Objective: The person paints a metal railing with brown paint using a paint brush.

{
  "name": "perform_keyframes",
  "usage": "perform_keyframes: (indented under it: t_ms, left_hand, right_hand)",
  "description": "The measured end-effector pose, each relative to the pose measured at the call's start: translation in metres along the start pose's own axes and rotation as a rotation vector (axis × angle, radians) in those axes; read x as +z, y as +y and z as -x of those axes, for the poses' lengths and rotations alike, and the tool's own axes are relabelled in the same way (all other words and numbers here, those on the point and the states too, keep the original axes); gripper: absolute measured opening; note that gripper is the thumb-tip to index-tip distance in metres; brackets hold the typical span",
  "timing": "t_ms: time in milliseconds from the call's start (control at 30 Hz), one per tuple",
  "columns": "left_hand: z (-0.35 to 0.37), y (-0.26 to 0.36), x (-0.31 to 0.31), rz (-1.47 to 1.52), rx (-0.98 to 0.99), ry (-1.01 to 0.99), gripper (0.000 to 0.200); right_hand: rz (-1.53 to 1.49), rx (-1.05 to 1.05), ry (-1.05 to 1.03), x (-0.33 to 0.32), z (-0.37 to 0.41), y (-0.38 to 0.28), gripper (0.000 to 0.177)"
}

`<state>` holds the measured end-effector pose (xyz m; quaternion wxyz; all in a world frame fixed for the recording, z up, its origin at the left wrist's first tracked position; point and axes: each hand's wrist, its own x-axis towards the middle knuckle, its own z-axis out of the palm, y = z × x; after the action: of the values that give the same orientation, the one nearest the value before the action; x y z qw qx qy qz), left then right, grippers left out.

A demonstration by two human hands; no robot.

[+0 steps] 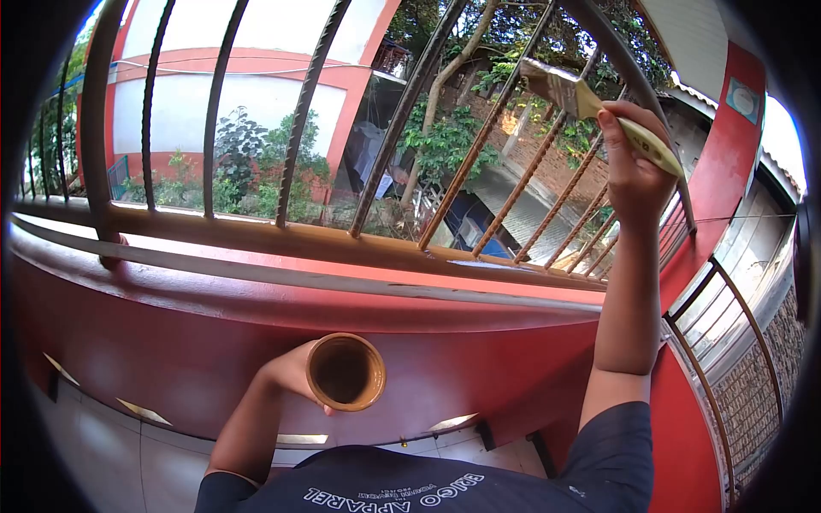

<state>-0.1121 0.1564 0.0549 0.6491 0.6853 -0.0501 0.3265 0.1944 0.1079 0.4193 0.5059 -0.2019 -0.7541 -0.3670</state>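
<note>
My right hand (637, 167) is raised at the upper right, its fingers closed round the pale yellow handle of a flat paintbrush (647, 141). The brush's dark, wide bristle end points up and left and overlaps the upright bars of the metal railing (402, 244). Lower down, in front of the red wall, my left hand (295, 372) grips a round cup (379, 380) from its left side. The cup has a brown-yellow rim and a dark inside, and its mouth faces up toward me. Most of my left fingers are hidden behind it.
A red ledge (180, 278) runs below the railing, above a curved red wall (479, 359). At the right stands a red pillar (714, 154) beside a second metal railing (727, 342). Tiled floor (103, 427) shows below. Plants and a red-and-white building lie beyond the bars.
</note>
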Motion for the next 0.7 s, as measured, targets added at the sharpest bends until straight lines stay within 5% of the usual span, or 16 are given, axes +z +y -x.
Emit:
perform_keyframes:
  t_ms: [167, 233, 333, 500, 700]
  left_hand:
    - [0.002, -0.006, -0.004, 0.042, -0.022, -0.023, 0.102]
    - [0.004, -0.008, -0.007, 0.062, -0.052, -0.046, 0.103]
    - [0.002, -0.006, -0.011, 0.062, -0.044, -0.108, 0.104]
    - [0.003, -0.008, -0.013, 0.105, -0.038, -0.124, 0.103]
    - [0.005, -0.006, -0.013, 0.116, -0.031, -0.142, 0.101]
  right_hand:
    - [0.460, -0.422, -0.135, 0.036, 0.048, -0.025, 0.017]
    - [0.486, -0.424, -0.384, 0.037, 0.065, -0.053, 0.018]
    - [0.291, -0.226, -0.451, 0.022, 0.071, -0.079, 0.018]
    - [-0.162, 0.417, 0.204, 0.031, 0.061, -0.050, 0.008]
    - [-0.268, 0.574, 0.474, 0.045, 0.068, -0.048, 0.008]
